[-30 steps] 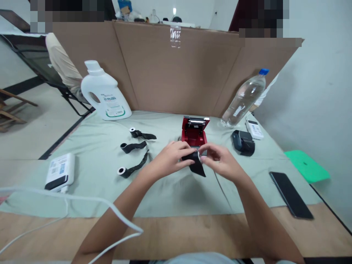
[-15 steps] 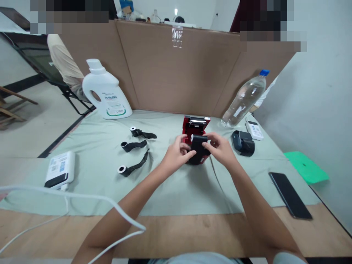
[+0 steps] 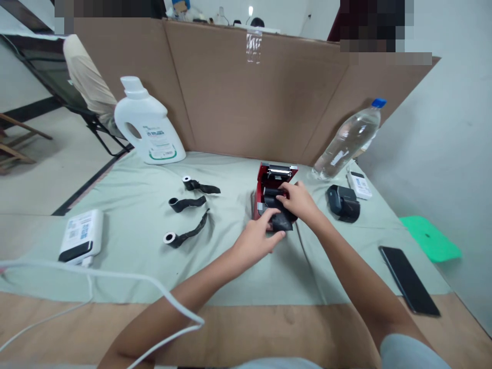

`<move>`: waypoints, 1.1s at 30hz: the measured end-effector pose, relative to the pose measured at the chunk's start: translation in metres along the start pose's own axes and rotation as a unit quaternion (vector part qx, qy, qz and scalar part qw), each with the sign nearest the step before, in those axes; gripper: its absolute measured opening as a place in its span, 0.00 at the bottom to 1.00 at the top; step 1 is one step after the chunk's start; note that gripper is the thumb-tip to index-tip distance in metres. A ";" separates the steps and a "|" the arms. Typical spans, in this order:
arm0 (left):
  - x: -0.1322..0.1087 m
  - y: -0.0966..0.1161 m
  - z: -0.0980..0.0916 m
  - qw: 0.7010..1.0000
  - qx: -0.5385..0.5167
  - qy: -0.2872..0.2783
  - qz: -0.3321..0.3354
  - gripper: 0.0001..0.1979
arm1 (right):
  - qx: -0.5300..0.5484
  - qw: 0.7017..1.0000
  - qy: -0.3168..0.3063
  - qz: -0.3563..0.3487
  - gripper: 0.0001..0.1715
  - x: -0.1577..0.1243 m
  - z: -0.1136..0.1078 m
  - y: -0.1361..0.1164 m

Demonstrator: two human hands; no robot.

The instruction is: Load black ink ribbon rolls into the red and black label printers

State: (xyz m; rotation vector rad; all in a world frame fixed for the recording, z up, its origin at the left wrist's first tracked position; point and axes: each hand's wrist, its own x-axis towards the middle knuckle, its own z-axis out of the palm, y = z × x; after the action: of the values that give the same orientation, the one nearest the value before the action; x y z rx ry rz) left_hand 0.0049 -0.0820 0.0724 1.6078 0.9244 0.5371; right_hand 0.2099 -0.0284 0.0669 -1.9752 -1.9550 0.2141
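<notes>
A small red printer (image 3: 255,202) stands on the cloth with its lid raised. Inside its bay lies a black paper roll (image 3: 270,192), and a loose black strip hangs over the front edge. My right hand (image 3: 299,200) reaches in from the right, its bent fingers gripping the roll and partly hiding it. At the front left corner is my left hand (image 3: 257,237), thumb and forefinger apart on either side of the strip's loose end. Whether it touches the strip is hard to tell. Further left lie three more black rolls (image 3: 187,202) with unwound tails.
A white jug (image 3: 148,123) and a tilted water bottle (image 3: 348,141) stand before a cardboard screen (image 3: 249,97). On the right are a black device (image 3: 343,203), a white power bank (image 3: 359,184) and a phone (image 3: 409,279). Another power bank (image 3: 81,236) and a white cable (image 3: 126,274) are left.
The black roll has gone down from above the printer into its open bay. My left hand has dropped lower and opened beside the strip; my right hand has followed the roll in.
</notes>
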 end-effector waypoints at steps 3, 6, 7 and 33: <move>0.003 -0.005 0.006 1.000 -0.004 -0.004 -0.001 0.25 | -0.080 0.997 0.010 -0.017 0.12 -0.002 -0.005 -0.003; 0.008 -0.014 0.011 1.000 -0.013 -0.001 0.000 0.20 | -0.129 0.991 0.013 -0.018 0.13 -0.003 -0.009 -0.005; 0.010 -0.016 0.012 1.000 -0.023 0.001 0.003 0.20 | -0.132 0.991 0.006 -0.013 0.13 -0.002 -0.009 -0.006; 0.016 -0.024 0.027 0.970 -0.242 0.025 0.015 0.14 | 0.352 0.924 0.146 0.042 0.22 0.026 -0.005 0.036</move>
State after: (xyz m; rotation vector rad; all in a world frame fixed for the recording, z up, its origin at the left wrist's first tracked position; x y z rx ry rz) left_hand 0.0279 -0.0844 0.0405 1.1696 0.7355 0.7623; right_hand 0.2460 -0.0031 0.0622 -1.5000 -1.3419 0.5282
